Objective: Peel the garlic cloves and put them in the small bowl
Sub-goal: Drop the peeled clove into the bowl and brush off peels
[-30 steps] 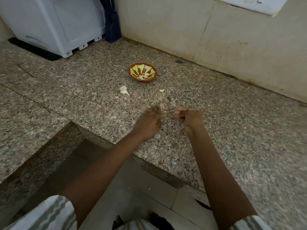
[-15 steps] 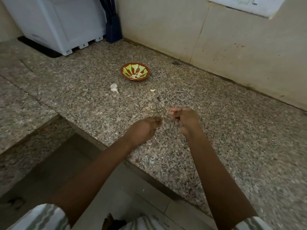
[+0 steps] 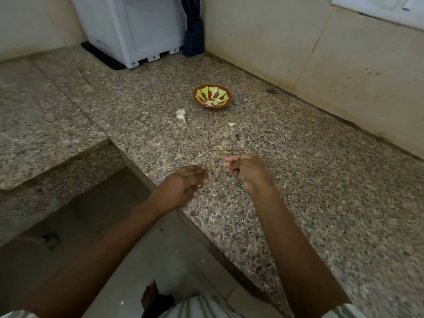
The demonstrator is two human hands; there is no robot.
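The small red bowl with a green pattern stands on the granite counter and holds a few pale peeled cloves. A partial garlic bulb lies to the left in front of it, and a loose clove lies to the right. My right hand hovers over the counter near its front edge, fingers curled, pinching a small pale garlic piece at its fingertips. My left hand is just to the left, a short gap away, with fingers loosely extended and nothing visible in it; it is motion-blurred.
A white plastic appliance stands at the back left on a dark mat, with a dark blue object beside it in the corner. A beige wall runs along the counter's far side. The counter steps down to a tiled floor at lower left.
My hands were together at the garlic piece; now the left hand has drawn back down and left, leaving the piece in my right hand. The view has shifted right.
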